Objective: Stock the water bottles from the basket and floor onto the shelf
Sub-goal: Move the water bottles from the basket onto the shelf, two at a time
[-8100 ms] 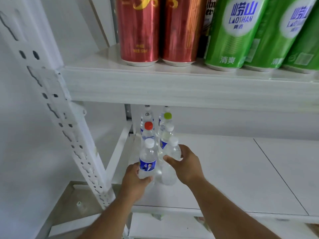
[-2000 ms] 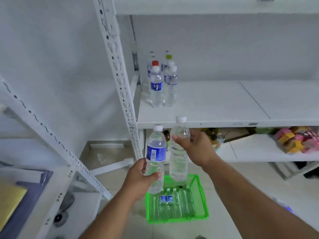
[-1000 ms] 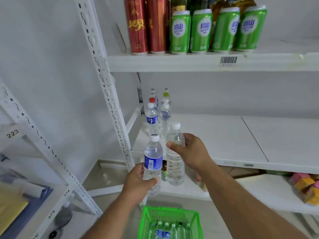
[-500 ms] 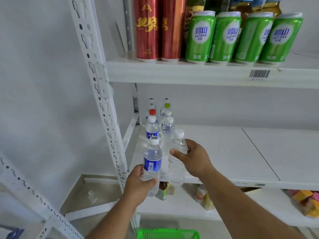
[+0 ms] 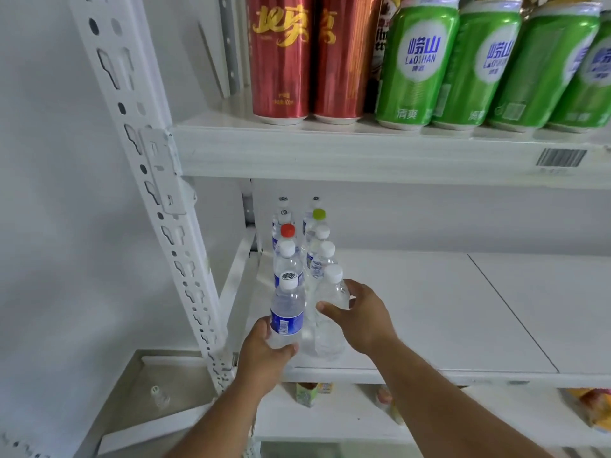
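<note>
2 bottles point(image 5: 287, 312) in hands point(image 5: 360, 320), upright.

I read the bottle with the blue label point(image 5: 287, 312) at lower centre as clear, glossy plastic with a matt white cap; its label looks like smooth printed film. The unlabelled bottle point(image 5: 329, 320) beside it is the same transparent plastic, ribbed low down. The shelf board point(image 5: 429, 309) at centre right I see as matt white, smooth, with a faint seam. The perforated upright point(image 5: 155, 180) at left looks like white-painted metal, semi-matt. At the top, the red cans point(image 5: 281, 57) and green cans point(image 5: 416, 64) show glossy metallic skins. The barcode sticker point(image 5: 561, 158) at upper right appears to be paper
</note>
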The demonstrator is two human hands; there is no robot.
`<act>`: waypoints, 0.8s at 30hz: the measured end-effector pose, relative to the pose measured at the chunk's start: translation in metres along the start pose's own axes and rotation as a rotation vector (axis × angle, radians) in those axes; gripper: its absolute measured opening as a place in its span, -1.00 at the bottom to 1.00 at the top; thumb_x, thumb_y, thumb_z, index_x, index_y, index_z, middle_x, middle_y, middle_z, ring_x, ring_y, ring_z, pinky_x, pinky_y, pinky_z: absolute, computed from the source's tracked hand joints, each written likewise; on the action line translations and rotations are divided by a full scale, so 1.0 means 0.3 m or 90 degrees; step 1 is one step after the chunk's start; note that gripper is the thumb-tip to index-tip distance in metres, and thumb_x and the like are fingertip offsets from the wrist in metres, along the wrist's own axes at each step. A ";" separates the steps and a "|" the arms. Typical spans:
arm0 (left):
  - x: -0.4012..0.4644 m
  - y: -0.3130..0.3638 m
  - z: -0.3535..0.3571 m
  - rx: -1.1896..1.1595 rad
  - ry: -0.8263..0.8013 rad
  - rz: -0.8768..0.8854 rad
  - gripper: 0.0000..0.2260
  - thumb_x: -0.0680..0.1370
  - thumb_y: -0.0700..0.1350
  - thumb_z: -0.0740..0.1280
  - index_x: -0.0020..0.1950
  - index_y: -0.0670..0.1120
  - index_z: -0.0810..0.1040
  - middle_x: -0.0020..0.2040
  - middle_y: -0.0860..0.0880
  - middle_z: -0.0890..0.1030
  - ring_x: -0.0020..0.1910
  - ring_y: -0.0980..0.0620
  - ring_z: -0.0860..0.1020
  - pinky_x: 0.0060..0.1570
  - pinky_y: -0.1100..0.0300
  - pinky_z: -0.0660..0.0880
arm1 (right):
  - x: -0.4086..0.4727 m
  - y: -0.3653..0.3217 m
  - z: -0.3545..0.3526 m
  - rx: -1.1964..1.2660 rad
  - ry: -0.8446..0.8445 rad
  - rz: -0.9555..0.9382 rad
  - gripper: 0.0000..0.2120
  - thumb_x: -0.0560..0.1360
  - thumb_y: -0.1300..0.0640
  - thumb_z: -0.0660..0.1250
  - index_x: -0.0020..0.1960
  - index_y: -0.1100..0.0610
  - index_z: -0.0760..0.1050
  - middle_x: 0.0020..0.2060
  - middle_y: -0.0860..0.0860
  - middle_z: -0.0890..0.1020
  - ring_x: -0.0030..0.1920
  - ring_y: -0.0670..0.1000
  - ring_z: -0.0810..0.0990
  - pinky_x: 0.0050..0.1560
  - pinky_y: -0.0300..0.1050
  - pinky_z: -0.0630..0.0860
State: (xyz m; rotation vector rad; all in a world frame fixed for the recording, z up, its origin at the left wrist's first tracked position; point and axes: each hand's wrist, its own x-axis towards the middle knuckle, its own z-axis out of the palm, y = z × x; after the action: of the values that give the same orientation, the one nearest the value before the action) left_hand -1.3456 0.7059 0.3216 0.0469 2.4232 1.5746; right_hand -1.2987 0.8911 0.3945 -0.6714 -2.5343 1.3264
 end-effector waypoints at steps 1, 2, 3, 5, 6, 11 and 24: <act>0.014 -0.004 0.005 0.002 0.003 0.000 -0.44 0.37 -0.08 0.56 0.31 0.10 0.46 0.25 0.08 0.55 0.21 0.05 0.52 0.19 0.10 0.46 | 0.009 0.005 0.006 -0.006 -0.004 -0.001 -0.40 0.33 -0.28 0.49 0.30 -0.12 0.48 0.15 -0.18 0.58 0.07 -0.09 0.59 0.07 -0.14 0.54; 0.028 -0.006 0.010 0.002 0.003 0.000 -0.45 0.37 -0.09 0.56 0.31 0.09 0.46 0.24 0.08 0.55 0.21 0.05 0.52 0.16 0.13 0.45 | 0.016 0.010 0.010 -0.007 -0.009 0.000 -0.41 0.35 -0.27 0.49 0.32 -0.12 0.47 0.17 -0.18 0.57 0.08 -0.10 0.57 0.08 -0.15 0.52; 0.040 -0.006 0.014 0.000 0.002 -0.001 -0.45 0.37 -0.10 0.56 0.31 0.09 0.46 0.23 0.09 0.56 0.21 0.05 0.53 0.13 0.16 0.45 | 0.023 0.014 0.013 -0.005 -0.013 0.002 -0.41 0.36 -0.26 0.49 0.33 -0.12 0.47 0.19 -0.19 0.55 0.09 -0.11 0.56 0.08 -0.17 0.49; 0.062 -0.005 0.021 -0.001 -0.002 -0.003 -0.46 0.39 -0.12 0.55 0.32 0.07 0.46 0.24 0.09 0.56 0.21 0.04 0.54 0.12 0.17 0.45 | 0.035 0.023 0.022 0.004 -0.020 0.007 -0.40 0.38 -0.24 0.49 0.36 -0.11 0.45 0.22 -0.19 0.54 0.09 -0.12 0.54 0.05 -0.21 0.45; 0.073 -0.002 0.024 0.000 -0.005 -0.002 -0.45 0.39 -0.12 0.55 0.32 0.07 0.45 0.25 0.09 0.56 0.21 0.03 0.54 0.13 0.17 0.45 | 0.040 0.026 0.026 0.011 -0.021 0.009 -0.39 0.38 -0.24 0.49 0.37 -0.10 0.45 0.23 -0.19 0.53 0.09 -0.13 0.54 0.04 -0.22 0.43; 0.107 0.013 0.029 -0.009 -0.019 0.002 -0.46 0.40 -0.13 0.56 0.32 0.07 0.44 0.23 0.11 0.55 0.17 0.06 0.52 0.10 0.18 0.43 | 0.071 0.018 0.046 0.034 -0.020 0.002 -0.36 0.40 -0.19 0.50 0.42 -0.09 0.42 0.26 -0.16 0.52 0.08 -0.13 0.52 0.01 -0.26 0.39; 0.144 0.008 0.038 -0.010 -0.022 0.008 -0.49 0.40 -0.14 0.56 0.24 0.13 0.42 0.15 0.12 0.54 0.14 0.05 0.53 0.09 0.19 0.46 | 0.070 0.029 0.060 0.030 0.013 -0.021 -0.41 0.42 -0.16 0.49 0.40 -0.13 0.42 0.22 -0.19 0.54 0.09 -0.14 0.51 0.07 -0.28 0.40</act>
State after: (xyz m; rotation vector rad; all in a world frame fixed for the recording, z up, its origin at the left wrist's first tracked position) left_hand -1.3852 0.7242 0.3112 0.0854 2.3889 1.5850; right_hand -1.3212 0.8924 0.3764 -0.6268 -2.4796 1.3571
